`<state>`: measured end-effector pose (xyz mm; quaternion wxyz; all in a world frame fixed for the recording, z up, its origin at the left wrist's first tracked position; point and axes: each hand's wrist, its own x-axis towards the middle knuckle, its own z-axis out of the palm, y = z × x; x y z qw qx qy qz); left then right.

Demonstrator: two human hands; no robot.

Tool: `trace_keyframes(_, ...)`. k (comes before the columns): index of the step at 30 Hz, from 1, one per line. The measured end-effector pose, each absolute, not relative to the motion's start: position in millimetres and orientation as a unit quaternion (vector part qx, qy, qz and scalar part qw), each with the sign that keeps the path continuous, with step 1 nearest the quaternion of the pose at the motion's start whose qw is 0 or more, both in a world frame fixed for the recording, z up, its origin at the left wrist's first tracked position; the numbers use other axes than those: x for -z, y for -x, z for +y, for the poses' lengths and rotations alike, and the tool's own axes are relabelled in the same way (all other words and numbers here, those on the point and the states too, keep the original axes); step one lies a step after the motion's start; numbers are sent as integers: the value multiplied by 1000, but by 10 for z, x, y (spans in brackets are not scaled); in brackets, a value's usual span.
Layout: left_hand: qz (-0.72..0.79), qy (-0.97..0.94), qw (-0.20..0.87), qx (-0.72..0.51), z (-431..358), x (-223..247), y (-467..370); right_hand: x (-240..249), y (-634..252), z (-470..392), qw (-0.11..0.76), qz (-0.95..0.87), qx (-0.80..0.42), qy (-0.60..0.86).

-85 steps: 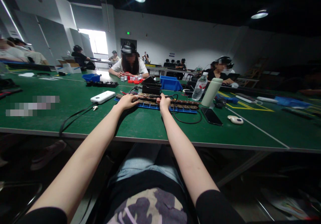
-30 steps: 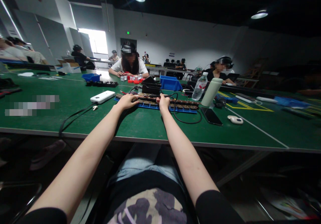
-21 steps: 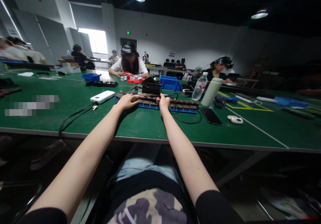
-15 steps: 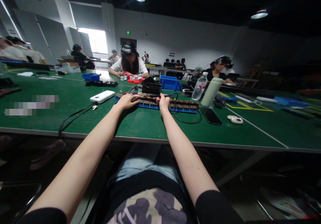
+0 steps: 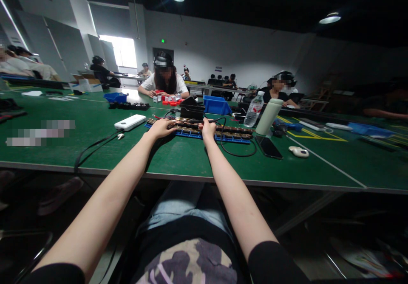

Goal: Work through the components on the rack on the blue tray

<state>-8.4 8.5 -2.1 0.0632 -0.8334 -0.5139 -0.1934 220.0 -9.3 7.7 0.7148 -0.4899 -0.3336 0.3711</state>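
Observation:
In front of me a long blue rack [image 5: 212, 138] lies on the table, with rows of thin copper-coloured and dark strips [image 5: 232, 132] along it. My left hand [image 5: 162, 128] rests over the rack's left part, its fingers bent together toward the strips; what they grip is too small to make out. My right hand [image 5: 208, 128] is closed around a black, pen-shaped soldering iron [image 5: 198, 121], which points left toward my left hand. From its rear end a black cable [image 5: 225, 142] loops down to the right. Behind the rack stands a black box-like object [image 5: 191, 109].
On the right are a clear water bottle [image 5: 254, 110], a pale green flask [image 5: 268, 116], a phone [image 5: 268, 147] and an earbud case [image 5: 298, 151]. A white power bank [image 5: 130, 122] lies left. Blue bins [image 5: 217, 105] stand behind. A person [image 5: 163, 80] works opposite.

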Motion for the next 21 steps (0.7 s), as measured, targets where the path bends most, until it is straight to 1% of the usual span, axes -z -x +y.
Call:
trace_keyframes(10, -519, 827, 55, 211, 37, -4, 58, -68, -2211, -88, 714, -331, -378, 488)
trace_keyframes(16, -515, 831, 67, 202, 66, 19, 79, -99, -2216, -92, 726, -280, -404, 481)
trace_keyframes(21, -509, 833, 51, 213, 72, 10, 86, -121, -2227, -106, 737, -253, -404, 480)
